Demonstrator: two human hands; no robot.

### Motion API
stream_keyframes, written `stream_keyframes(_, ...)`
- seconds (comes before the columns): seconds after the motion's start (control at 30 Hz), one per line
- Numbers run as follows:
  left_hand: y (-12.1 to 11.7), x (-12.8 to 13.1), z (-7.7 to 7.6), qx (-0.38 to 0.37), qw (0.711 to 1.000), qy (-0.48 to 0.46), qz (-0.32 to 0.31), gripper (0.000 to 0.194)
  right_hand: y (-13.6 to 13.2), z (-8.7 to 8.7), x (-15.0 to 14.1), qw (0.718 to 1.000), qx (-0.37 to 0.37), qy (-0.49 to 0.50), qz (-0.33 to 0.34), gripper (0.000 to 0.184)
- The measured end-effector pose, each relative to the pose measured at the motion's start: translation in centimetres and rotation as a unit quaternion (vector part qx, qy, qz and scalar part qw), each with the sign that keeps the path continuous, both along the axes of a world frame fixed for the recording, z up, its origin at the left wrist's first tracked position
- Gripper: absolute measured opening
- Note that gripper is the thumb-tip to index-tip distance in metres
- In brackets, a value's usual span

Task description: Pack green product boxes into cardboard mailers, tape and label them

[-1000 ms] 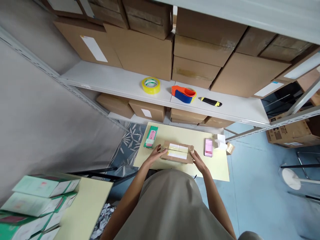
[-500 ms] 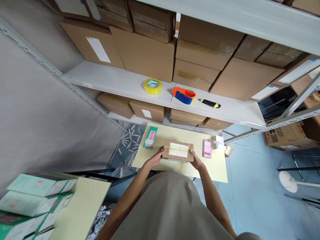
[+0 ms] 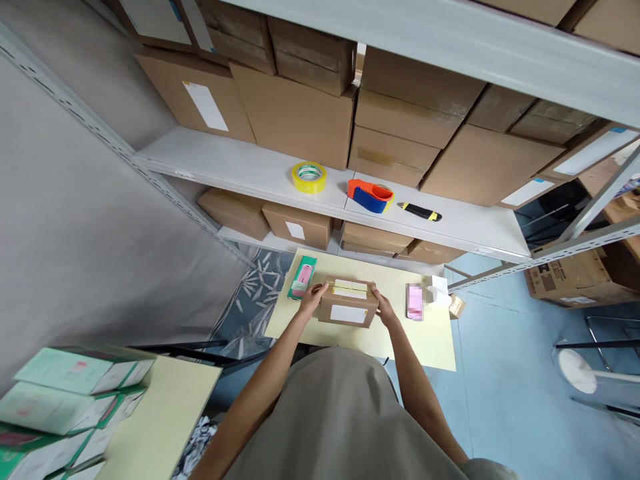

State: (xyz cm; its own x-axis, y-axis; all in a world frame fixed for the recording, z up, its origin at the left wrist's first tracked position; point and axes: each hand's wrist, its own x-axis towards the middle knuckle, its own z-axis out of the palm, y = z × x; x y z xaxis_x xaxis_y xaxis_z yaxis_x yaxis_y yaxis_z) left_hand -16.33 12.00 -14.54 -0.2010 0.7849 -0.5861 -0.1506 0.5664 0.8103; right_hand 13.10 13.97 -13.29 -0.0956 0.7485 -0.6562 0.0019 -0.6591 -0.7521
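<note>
A small brown cardboard box [image 3: 325,311] with clear tape and white labels on its top and near side is held between my two hands over the pale yellow table [image 3: 390,342]. My left hand [image 3: 313,298] grips its left end near the top edge. At the right end, my right hand [image 3: 383,306] closes on the upper corner. Just beyond my left hand lies a green and pink box [image 3: 303,278]. To the right of my right hand is a pink item [image 3: 415,302], partly blurred out, beside a white roll of labels [image 3: 438,291].
The shelf [image 3: 240,167] ahead bears a yellow tape roll [image 3: 309,178], an orange and blue tape dispenser [image 3: 371,196] and a utility knife [image 3: 421,212]. Cardboard boxes [image 3: 295,113] stand behind them. Several green boxes [image 3: 65,380] rest on a left side table [image 3: 170,393].
The cardboard box has tipped so that its labelled near side now faces me, and it has shifted slightly left. Both hands have moved with it. The view has tilted a little.
</note>
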Motion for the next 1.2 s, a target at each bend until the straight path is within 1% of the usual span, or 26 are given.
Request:
stream_keyframes(0.1,0.1,0.2,0.4,0.015,1.000,0.019,0.001,0.070,0.0,0.2,0.4,1.000,0.016,-0.002,0.025,0.079)
stream_keyframes(0.2,-0.9,0.0,1.1,0.027,0.999,0.009,-0.025,0.072,-1.3,0.7,1.1,0.998,0.034,0.001,0.061,0.080)
stream_keyframes(0.3,-2.8,-0.8,1.8,0.018,0.998,-0.006,-0.057,0.078,-3.5,1.3,1.9,0.995,0.030,-0.015,0.096,0.082)
stream_keyframes(0.37,-4.4,-1.5,2.0,-0.008,0.996,-0.011,-0.091,0.085,-5.0,1.6,2.3,0.993,0.012,-0.033,0.115,0.088)
stream_keyframes(0.47,-6.7,-2.6,1.7,-0.039,0.987,-0.031,-0.151,0.096,-7.0,1.8,2.3,0.989,-0.012,-0.039,0.145,0.096)
stream_keyframes(0.5,-7.4,-2.9,1.6,-0.037,0.985,-0.040,-0.162,0.100,-7.5,1.8,2.3,0.988,-0.010,-0.035,0.151,0.097)
stream_keyframes(0.57,-8.1,-3.1,1.2,-0.019,0.984,-0.058,-0.165,0.105,-8.2,1.6,2.0,0.988,0.008,-0.029,0.152,0.098)
stream_keyframes(0.67,-7.9,-2.5,1.0,-0.001,0.986,-0.065,-0.151,0.105,-7.9,1.1,1.8,0.990,0.047,-0.046,0.127,0.102)
stream_keyframes(0.8,-6.4,-1.2,1.0,-0.002,0.992,-0.041,-0.116,0.094,-6.1,0.5,1.9,0.989,0.078,-0.062,0.109,0.108)
stream_keyframes(0.87,-6.0,-0.9,0.6,-0.002,0.994,-0.030,-0.110,0.091,-5.4,0.3,2.2,0.987,0.092,-0.064,0.119,0.104)
stream_keyframes(0.93,-6.0,-0.8,-0.1,0.011,0.994,-0.021,-0.111,0.090,-4.9,0.1,2.4,0.980,0.105,-0.089,0.146,0.093)
stream_keyframes(1.0,-5.9,-1.0,-0.7,0.048,0.993,0.005,-0.111,0.086,-4.4,0.3,2.3,0.960,0.122,-0.168,0.188,0.076)
stream_keyframes(1.07,-5.0,-1.1,-0.6,0.098,0.987,0.059,-0.111,0.080,-3.1,1.2,1.9,0.920,0.159,-0.278,0.225,0.065)
stream_keyframes(1.1,-4.1,-1.1,0.0,0.125,0.982,0.093,-0.111,0.077,-2.0,2.2,1.4,0.896,0.191,-0.326,0.234,0.062)
stream_keyframes(1.13,-3.0,-1.0,1.1,0.152,0.974,0.125,-0.112,0.073,-0.6,3.6,0.8,0.872,0.232,-0.361,0.235,0.061)
stream_keyframes(1.17,-1.7,-0.8,2.7,0.179,0.965,0.153,-0.112,0.068,1.2,5.4,0.1,0.850,0.281,-0.381,0.231,0.060)
stream_keyframes(1.2,-0.1,-0.6,4.8,0.211,0.955,0.174,-0.112,0.062,3.2,7.6,-0.8,0.829,0.336,-0.390,0.220,0.058)
